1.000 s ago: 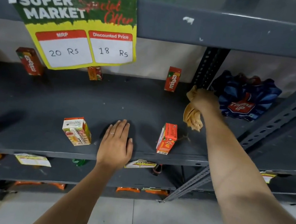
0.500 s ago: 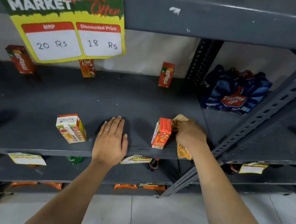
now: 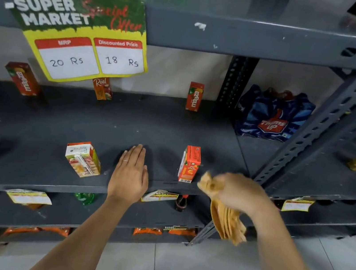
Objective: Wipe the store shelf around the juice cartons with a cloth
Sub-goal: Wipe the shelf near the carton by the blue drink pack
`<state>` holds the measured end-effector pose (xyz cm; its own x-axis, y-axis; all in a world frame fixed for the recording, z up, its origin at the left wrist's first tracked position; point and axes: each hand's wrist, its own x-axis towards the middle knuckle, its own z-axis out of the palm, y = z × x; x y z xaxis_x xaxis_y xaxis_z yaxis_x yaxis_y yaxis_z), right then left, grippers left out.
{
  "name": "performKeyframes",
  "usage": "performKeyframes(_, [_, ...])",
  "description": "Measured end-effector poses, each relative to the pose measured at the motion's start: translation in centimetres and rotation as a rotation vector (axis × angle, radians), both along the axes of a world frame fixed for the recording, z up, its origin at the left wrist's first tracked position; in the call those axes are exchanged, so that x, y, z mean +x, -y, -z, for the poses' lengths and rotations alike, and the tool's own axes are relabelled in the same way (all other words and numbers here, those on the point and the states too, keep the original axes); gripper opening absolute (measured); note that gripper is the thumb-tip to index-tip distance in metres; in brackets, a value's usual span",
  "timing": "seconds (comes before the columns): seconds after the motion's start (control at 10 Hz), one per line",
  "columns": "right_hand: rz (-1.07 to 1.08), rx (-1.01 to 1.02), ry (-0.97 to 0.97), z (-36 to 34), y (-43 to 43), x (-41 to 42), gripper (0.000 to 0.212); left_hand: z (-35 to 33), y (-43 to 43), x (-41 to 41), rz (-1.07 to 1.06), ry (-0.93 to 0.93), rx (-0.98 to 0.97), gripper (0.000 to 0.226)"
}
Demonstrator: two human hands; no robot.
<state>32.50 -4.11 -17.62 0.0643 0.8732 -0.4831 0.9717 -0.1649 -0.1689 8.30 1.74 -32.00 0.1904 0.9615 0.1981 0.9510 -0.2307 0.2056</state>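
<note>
The dark grey shelf (image 3: 127, 126) carries several small juice cartons. An orange carton (image 3: 189, 164) stands upright near the front edge; a white-topped carton (image 3: 83, 159) stands tilted to its left. More cartons stand along the back: a Maaza carton (image 3: 194, 96), a Real carton (image 3: 102, 91) and another Maaza carton (image 3: 23, 78). My left hand (image 3: 130, 174) lies flat and empty on the shelf's front, between the two front cartons. My right hand (image 3: 238, 194) grips a crumpled orange cloth (image 3: 226, 222), just off the shelf's front edge, right of the orange carton; the cloth hangs below the hand.
A yellow-green price sign (image 3: 87, 38) hangs from the shelf above. A slanted perforated upright (image 3: 306, 141) crosses right of my right hand. A blue Thums Up pack (image 3: 273, 117) sits at the back right. Lower shelves hold bottles, packets and price tags (image 3: 296, 204). Grey tiled floor lies below.
My right hand drew the cloth from the back of the shelf forward past the orange carton and off the front edge. My left hand stayed flat in place.
</note>
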Motion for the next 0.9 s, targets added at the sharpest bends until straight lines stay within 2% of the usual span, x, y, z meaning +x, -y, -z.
performKeyframes(0.1, [0.272, 0.191, -0.251, -0.2, -4.1, 1.7, 0.027, 0.0, 0.0, 0.0, -0.003, -0.004, 0.002, 0.056])
performKeyframes(0.2, [0.518, 0.246, -0.577, 1.8, -8.4, 2.0, 0.023, -0.1, 0.1, 0.0, -0.007, 0.003, -0.002, 0.056])
performKeyframes(0.3, [0.543, 0.221, -0.668, 3.9, -10.5, 1.4, 0.026, -0.2, 0.1, 0.1, -0.009, 0.008, -0.001, 0.056])
performKeyframes(0.6, [0.511, 0.055, -0.523, 6.6, -6.1, 2.1, 0.024, 0.0, 0.0, 0.1, -0.004, 0.014, 0.019, 0.055])
performKeyframes(0.7, [0.460, -0.006, -0.470, 6.3, -3.4, 2.8, 0.025, 0.1, 0.0, 0.1, -0.004, 0.016, 0.025, 0.055])
performKeyframes(0.8, [0.343, -0.141, -0.330, 4.7, -1.3, 3.2, 0.020, 0.1, 0.0, 0.1, -0.001, 0.011, 0.024, 0.055])
performKeyframes(0.9, [0.326, -0.084, -0.321, 3.1, -1.6, 3.8, 0.018, 0.1, -0.1, 0.1, -0.005, 0.010, 0.018, 0.056])
